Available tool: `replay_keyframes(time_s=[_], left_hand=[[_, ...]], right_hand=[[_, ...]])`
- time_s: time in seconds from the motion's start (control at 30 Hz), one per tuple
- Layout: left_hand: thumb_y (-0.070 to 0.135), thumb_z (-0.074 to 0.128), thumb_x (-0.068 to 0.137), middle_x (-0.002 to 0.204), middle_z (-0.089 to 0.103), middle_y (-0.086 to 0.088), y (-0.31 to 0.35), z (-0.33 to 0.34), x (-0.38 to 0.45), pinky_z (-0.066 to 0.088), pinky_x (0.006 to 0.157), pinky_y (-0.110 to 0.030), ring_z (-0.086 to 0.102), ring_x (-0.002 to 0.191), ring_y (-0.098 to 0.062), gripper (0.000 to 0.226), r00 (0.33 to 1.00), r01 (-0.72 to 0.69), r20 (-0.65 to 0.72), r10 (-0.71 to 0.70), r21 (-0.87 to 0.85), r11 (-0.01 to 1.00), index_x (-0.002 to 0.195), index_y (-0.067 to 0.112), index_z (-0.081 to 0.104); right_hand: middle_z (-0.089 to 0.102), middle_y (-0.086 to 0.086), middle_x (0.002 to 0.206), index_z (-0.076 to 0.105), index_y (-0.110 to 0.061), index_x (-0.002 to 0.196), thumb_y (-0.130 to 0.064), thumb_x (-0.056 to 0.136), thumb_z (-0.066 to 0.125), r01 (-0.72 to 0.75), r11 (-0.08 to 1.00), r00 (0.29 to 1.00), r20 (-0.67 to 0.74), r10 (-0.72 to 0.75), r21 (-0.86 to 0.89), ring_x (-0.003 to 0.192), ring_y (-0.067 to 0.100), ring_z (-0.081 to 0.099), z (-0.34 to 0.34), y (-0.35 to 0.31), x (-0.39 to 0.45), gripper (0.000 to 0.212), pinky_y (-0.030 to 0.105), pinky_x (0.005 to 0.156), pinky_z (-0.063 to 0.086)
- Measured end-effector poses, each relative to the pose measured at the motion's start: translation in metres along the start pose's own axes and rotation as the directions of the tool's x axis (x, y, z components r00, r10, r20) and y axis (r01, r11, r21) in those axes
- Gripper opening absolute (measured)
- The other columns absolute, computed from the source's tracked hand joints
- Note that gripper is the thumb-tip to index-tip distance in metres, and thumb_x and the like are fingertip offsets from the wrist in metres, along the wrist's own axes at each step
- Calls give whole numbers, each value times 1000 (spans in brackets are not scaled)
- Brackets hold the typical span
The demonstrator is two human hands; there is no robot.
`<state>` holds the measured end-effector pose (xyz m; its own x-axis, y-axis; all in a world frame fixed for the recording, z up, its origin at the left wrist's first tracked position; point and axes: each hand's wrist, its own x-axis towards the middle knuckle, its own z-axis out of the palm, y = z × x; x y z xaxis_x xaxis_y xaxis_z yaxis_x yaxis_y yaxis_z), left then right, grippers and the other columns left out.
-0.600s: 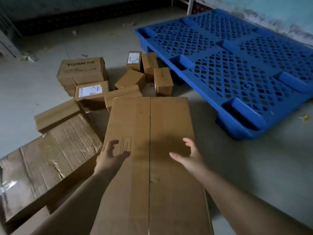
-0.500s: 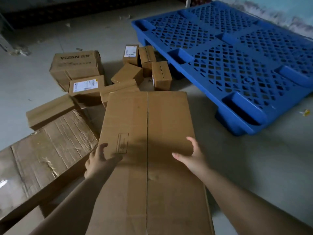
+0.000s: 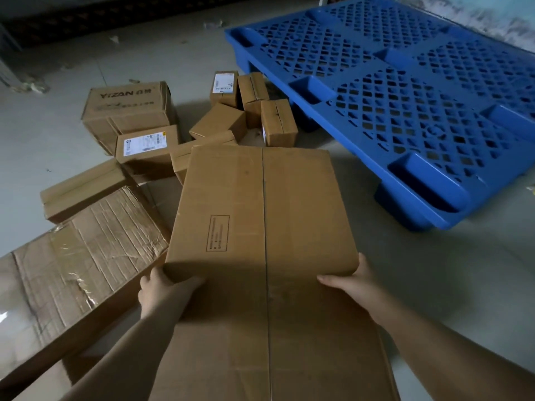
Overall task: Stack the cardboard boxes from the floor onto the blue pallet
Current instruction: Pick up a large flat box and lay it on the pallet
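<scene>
I'm looking down at the large cardboard box (image 3: pixel 260 209), long axis running away from me toward the small boxes (image 3: pixel 252 108), its centre seam pointing the same way. My left hand (image 3: pixel 165 290) grasps its near-left corner, my right hand (image 3: pixel 353 282) grasps the near-right corner. It sits over another flat carton (image 3: pixel 272 351), left of the blue pallet (image 3: pixel 405 117), whose deck carries nothing.

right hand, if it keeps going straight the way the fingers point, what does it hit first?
The right hand points leftward across the big box, so it is already against that box's near face. Past that, the line runs toward the left hand. Depth is unclear.
</scene>
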<state>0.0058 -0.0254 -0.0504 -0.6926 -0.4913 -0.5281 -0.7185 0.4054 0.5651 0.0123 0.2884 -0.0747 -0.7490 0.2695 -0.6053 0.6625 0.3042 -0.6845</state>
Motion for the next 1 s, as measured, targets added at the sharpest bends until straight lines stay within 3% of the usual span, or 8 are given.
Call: replay_keyframes(time_s=[0.13, 0.23, 0.43, 0.5, 0.63, 0.8, 0.9, 1.0], left_hand=[[35, 77, 65, 122, 49, -12, 31, -15, -8, 53, 85, -47, 57, 101, -32, 73, 998, -65, -25, 64, -54, 996, 128, 13, 46], [38, 72, 66, 113, 56, -11, 61, -28, -29, 57, 78, -46, 62, 91, -30, 62, 997, -61, -58, 57, -64, 996, 120, 15, 51], [41, 65, 69, 108, 60, -13, 115, -70, -85, 56, 80, -45, 63, 88, -31, 47, 998, -38, -43, 35, -59, 998, 107, 15, 57], [39, 65, 69, 105, 63, -15, 138, -89, -103, 55, 82, -46, 64, 89, -33, 45, 998, -60, -24, 59, -65, 996, 104, 12, 60], [39, 66, 67, 101, 67, -18, 199, -127, -138, 53, 86, -50, 64, 95, -37, 48, 993, -122, -12, 122, -68, 990, 101, 7, 62], [35, 64, 69, 97, 67, -15, 286, -165, -171, 53, 84, -51, 65, 91, -35, 37, 972, -235, -14, 235, -140, 962, 98, 11, 62], [29, 61, 72, 90, 65, -11, 332, -173, -183, 56, 77, -46, 64, 79, -28, 17, 963, -268, -14, 270, -187, 945, 85, 19, 57], [35, 58, 73, 90, 63, -10, 373, -172, -188, 57, 72, -41, 63, 76, -27, 16, 948, -319, -32, 317, -146, 937, 81, 21, 57]], right_hand=[[37, 4, 146, 23, -23, 144, -39, 53, 87, -54, 999, 997, 61, 54, 0, 129, 28, 40, -27, -30, -6, 112, 49, 104, 35], [28, 6, 151, 15, -25, 147, -41, 55, 85, -97, 995, 991, 88, 99, -20, 132, 31, 35, -50, -56, -21, 117, 51, 106, 33], [26, 8, 151, 18, -22, 147, -42, 57, 83, -94, 993, 993, 60, 99, -77, 132, 32, 33, -107, -119, -77, 113, 47, 101, 34], [37, 7, 144, 27, -21, 144, -45, 54, 85, -82, 994, 995, 43, 86, -75, 125, 30, 42, -130, -146, -100, 110, 41, 91, 40], [59, -1, 101, 48, -22, 116, -40, 51, 88, -38, 999, 999, 27, 39, -31, 89, 21, 59, -178, -209, -147, 79, 39, 75, 52], [49, 4, 128, 35, -19, 138, -40, 57, 86, 8, 1000, 997, -77, -7, 17, 98, 23, 54, -234, -278, -184, 98, 33, 68, 44], [53, -5, 104, 39, -21, 135, -38, 59, 85, 58, 994, 994, -93, -50, 89, 89, 18, 55, -259, -304, -189, 91, 31, 64, 43], [57, -6, 89, 50, -24, 113, -35, 57, 87, 78, 983, 992, -116, -59, 166, 82, 18, 58, -279, -322, -185, 68, 36, 66, 48]])
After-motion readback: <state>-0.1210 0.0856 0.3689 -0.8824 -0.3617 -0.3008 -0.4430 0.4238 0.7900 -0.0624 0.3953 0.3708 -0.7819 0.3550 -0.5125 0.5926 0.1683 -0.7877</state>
